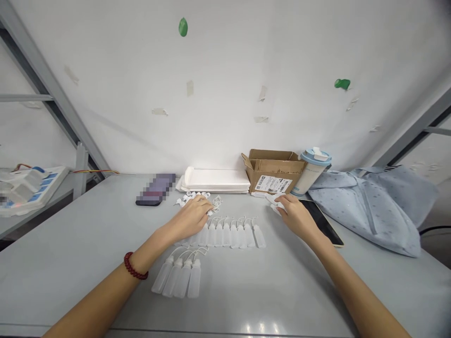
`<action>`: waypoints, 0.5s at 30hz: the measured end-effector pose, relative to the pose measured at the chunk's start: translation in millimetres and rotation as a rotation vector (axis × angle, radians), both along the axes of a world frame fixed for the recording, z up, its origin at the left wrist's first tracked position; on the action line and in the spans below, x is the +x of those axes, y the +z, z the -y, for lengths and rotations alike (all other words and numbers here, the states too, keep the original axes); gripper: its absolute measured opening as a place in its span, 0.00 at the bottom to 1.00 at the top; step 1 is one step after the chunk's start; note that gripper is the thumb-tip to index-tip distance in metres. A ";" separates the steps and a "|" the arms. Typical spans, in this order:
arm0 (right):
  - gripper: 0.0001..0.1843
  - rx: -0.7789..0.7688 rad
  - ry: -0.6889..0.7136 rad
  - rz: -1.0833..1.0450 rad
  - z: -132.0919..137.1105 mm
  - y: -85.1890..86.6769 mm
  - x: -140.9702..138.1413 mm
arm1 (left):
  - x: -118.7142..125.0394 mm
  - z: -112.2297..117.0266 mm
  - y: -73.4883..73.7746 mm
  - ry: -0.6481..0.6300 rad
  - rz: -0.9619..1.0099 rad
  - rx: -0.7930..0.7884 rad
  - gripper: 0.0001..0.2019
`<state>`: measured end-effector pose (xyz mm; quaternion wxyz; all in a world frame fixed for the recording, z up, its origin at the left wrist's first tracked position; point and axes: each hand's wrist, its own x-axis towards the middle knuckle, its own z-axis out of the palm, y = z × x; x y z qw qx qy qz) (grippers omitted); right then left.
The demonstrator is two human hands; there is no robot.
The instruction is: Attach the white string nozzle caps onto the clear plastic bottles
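Note:
My left hand point(191, 217) is over a pile of small white plastic caps point(193, 194) and thin curved spouts point(217, 203). Its fingers are bent together, and what they hold is hidden. In front of the cardboard box, my right hand point(294, 213) pinches what looks like a small white plastic bottle point(272, 199), partly covered by the fingers. Between the hands lies a row of translucent squeeze bottles point(234, 235) fitted with curved spouts. Nearer to me, several more spouted bottles point(181, 279) lie side by side, partly below my left wrist.
Behind the bottles are a stack of white trays point(216, 180) and an open cardboard box point(273, 176). A lidded tumbler point(310, 173), a dark tablet point(322, 223) and a light blue cloth bag point(366, 211) are at right. A phone point(156, 189) lies at left.

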<state>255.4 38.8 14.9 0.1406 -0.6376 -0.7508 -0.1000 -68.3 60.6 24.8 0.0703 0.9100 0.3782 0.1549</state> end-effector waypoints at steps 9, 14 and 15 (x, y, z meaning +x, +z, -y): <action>0.13 -0.132 -0.111 0.024 0.8 0.7 -0.6 | -0.9 -5.2 -11.6 -0.037 0.019 -0.030 0.21; 0.15 -0.180 -0.126 0.025 0.0 0.7 -2.2 | -1.9 -6.8 -13.0 -0.007 0.046 -0.016 0.25; 0.15 -0.183 -0.130 0.026 -0.1 0.6 -2.5 | -1.9 -7.1 -13.1 0.002 0.059 -0.008 0.26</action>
